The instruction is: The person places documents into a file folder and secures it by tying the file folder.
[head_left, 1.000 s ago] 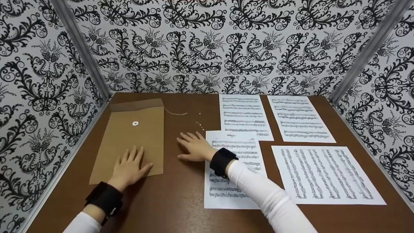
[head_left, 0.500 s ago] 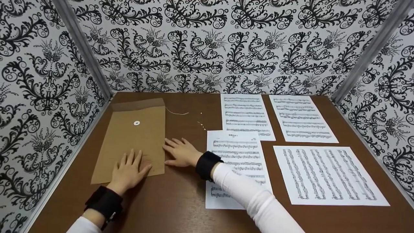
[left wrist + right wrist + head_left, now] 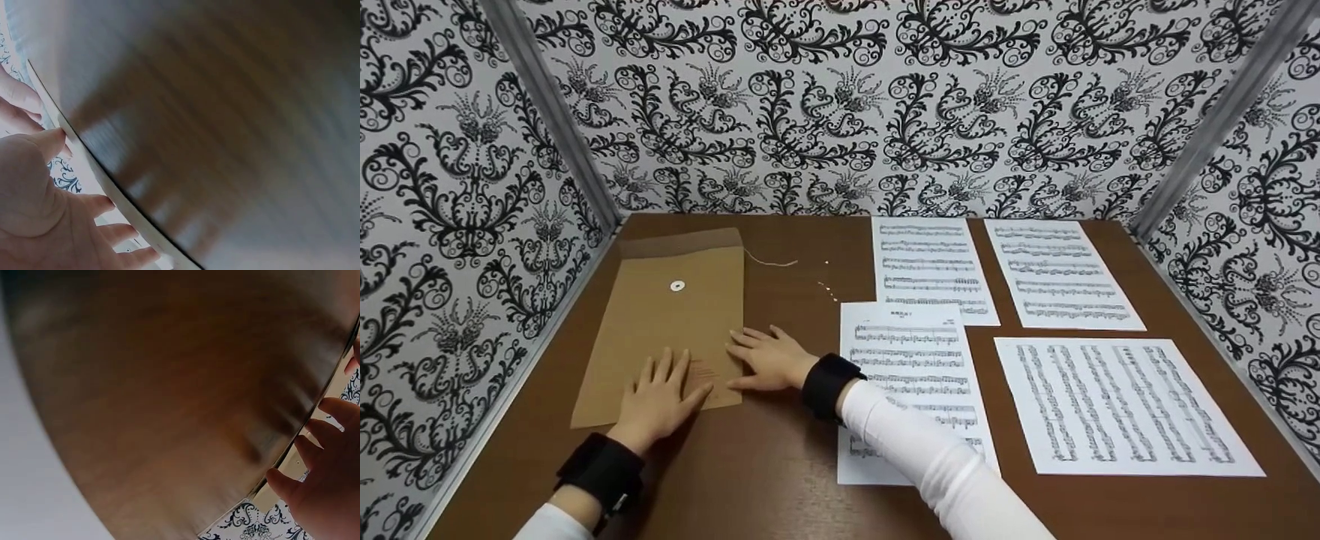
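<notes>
A brown kraft envelope (image 3: 660,319) lies on the left of the table, its flap (image 3: 682,241) unfolded at the far end. On its face sits a white round button (image 3: 677,286), and a thin string (image 3: 771,262) trails from the flap to the right. My left hand (image 3: 656,397) rests on the envelope's lower part with fingers extended, beside small red print. My right hand (image 3: 772,361) has its fingertips on the right edge, fingers spread. Seen from the left wrist, the left fingertips (image 3: 128,232) press on the pale envelope; the right wrist view has the right fingers (image 3: 306,451) along it too.
Several music sheets lie to the right: one (image 3: 906,337) partly under the right forearm and overlapping another (image 3: 926,259), one (image 3: 1061,274) at the back right, one turned sideways (image 3: 1125,405). Small white specks (image 3: 828,289) dot the brown table (image 3: 780,465). Patterned walls (image 3: 840,105) enclose it.
My right hand has moved left from the bare table between envelope and sheets to the envelope's right edge. The left hand has stayed on the envelope, shifting only slightly.
</notes>
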Action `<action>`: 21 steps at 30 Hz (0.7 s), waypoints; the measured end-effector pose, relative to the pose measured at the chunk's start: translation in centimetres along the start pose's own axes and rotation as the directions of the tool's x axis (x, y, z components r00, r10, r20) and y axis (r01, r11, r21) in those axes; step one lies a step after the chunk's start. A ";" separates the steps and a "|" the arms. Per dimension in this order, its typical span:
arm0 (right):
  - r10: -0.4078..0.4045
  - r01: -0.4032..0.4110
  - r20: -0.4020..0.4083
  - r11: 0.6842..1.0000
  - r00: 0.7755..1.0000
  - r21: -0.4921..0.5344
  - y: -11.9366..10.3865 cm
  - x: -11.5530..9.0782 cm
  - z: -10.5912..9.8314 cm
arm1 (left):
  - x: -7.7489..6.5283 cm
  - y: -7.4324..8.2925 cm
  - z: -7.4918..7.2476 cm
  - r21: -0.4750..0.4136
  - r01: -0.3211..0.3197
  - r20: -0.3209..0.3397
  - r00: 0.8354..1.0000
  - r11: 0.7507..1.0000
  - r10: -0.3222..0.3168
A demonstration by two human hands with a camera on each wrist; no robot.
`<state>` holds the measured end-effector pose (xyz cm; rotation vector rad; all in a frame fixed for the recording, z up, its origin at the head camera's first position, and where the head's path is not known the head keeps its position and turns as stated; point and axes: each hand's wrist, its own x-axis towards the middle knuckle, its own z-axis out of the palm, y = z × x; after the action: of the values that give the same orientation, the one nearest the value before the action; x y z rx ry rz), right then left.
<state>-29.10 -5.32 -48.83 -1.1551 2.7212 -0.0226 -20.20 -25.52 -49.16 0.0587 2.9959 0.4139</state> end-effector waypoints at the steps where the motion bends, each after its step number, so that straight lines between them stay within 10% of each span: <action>1: 0.000 0.000 0.001 1.000 1.000 -0.006 0.0 0.0 0.0 | 0.0 0.0 0.0 0.000 -0.002 -0.001 1.000 1.000 0.002; 21: 0.006 -0.006 -0.007 0.994 1.000 -0.112 -0.8 -0.8 -0.1 | -0.1 -0.1 -0.7 -0.013 0.028 0.063 0.998 1.000 -0.027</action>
<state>-27.99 -5.32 -48.55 -1.1777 2.7634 0.1296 -20.21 -25.79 -48.54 0.0292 2.9281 0.4215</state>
